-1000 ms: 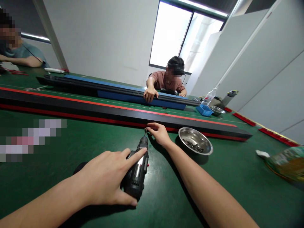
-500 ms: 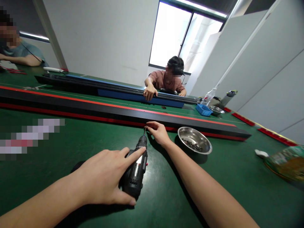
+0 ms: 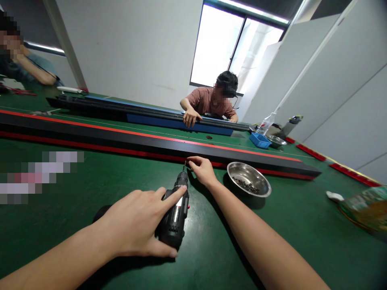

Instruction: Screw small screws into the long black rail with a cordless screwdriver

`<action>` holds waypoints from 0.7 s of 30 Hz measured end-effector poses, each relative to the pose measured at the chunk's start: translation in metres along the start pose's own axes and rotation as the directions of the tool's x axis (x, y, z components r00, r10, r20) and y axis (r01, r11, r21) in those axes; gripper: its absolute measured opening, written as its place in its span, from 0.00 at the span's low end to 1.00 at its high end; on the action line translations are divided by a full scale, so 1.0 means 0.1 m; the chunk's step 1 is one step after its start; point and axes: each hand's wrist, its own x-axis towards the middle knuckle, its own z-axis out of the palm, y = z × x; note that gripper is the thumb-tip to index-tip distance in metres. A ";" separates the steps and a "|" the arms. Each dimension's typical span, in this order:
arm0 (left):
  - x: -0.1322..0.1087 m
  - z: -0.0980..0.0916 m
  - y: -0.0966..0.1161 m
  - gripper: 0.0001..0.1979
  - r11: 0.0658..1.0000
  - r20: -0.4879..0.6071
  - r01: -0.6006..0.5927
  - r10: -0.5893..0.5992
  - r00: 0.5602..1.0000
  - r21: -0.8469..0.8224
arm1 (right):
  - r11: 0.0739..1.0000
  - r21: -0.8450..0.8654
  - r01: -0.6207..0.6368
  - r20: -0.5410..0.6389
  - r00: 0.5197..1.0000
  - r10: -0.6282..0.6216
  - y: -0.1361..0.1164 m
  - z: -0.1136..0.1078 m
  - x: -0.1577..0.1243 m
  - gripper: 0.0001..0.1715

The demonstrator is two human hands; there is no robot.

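Note:
My left hand [image 3: 137,225] is wrapped round a black cordless drill [image 3: 174,219] that lies on its side low over the table, its bit [image 3: 184,166] pointing away from me. At the bit's tip, my right hand [image 3: 202,169] has thumb and forefinger pinched together; whatever is between them is too small to name. Both the tip and those fingers are at the near red edge of a long black bar with red stripes [image 3: 145,143]. To the right of my right hand sits a steel bowl [image 3: 265,189] with many small dark pieces inside, apparently screws.
Across the green table [image 3: 211,249] a co-worker [image 3: 208,100] leans over another long dark bar [image 3: 105,106]. A second person [image 3: 39,70] sits far left. A blue basket [image 3: 260,141], a clear bottle [image 3: 267,123] and another bowl [image 3: 276,141] stand back right. A green-and-orange bag [image 3: 365,207] lies right.
The drill and both my hands hold nearly the same pose at the bar's edge. At far left, the seated person's hand has risen towards the head.

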 end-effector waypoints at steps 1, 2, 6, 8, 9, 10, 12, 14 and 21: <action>0.01 -0.02 0.01 0.64 1.000 0.007 0.005 -0.005 1.000 0.006 | 1.000 -0.006 -0.016 -0.023 1.000 0.016 0.01 0.01 0.00 0.13; 0.01 -0.05 0.03 0.64 1.000 0.014 0.012 -0.012 1.000 0.013 | 1.000 -0.011 -0.027 -0.041 0.999 0.026 0.02 0.02 0.01 0.13; 0.03 -0.15 0.07 0.61 1.000 0.058 0.011 -0.012 0.998 0.012 | 0.999 -0.037 -0.034 -0.054 0.998 0.032 0.02 0.03 0.00 0.12; 0.05 -0.17 0.06 0.60 1.000 0.049 0.016 -0.017 0.999 0.015 | 0.998 -0.050 -0.036 -0.057 0.998 0.033 0.01 0.03 -0.01 0.12; 0.05 -0.17 0.06 0.61 1.000 0.040 0.017 -0.018 0.999 0.017 | 0.998 -0.057 -0.037 -0.060 0.998 0.033 0.00 0.03 -0.01 0.12; 0.06 -0.16 0.05 0.61 1.000 0.032 0.016 -0.016 0.999 0.018 | 0.997 -0.065 -0.036 -0.063 0.998 0.032 -0.01 0.03 -0.02 0.12; 0.07 -0.11 0.03 0.61 1.000 0.017 0.006 -0.006 1.000 0.024 | 0.996 -0.085 -0.032 -0.068 0.997 0.026 -0.03 0.03 -0.03 0.12; 0.07 -0.06 0.00 0.62 0.999 0.002 0.000 0.000 1.000 0.038 | 0.994 -0.107 -0.028 -0.072 0.997 0.020 -0.06 0.02 -0.04 0.12; 0.09 0.03 -0.03 0.65 0.996 -0.042 -0.018 0.022 0.999 0.089 | 0.984 -0.177 -0.009 -0.079 0.997 -0.005 -0.12 0.01 -0.08 0.12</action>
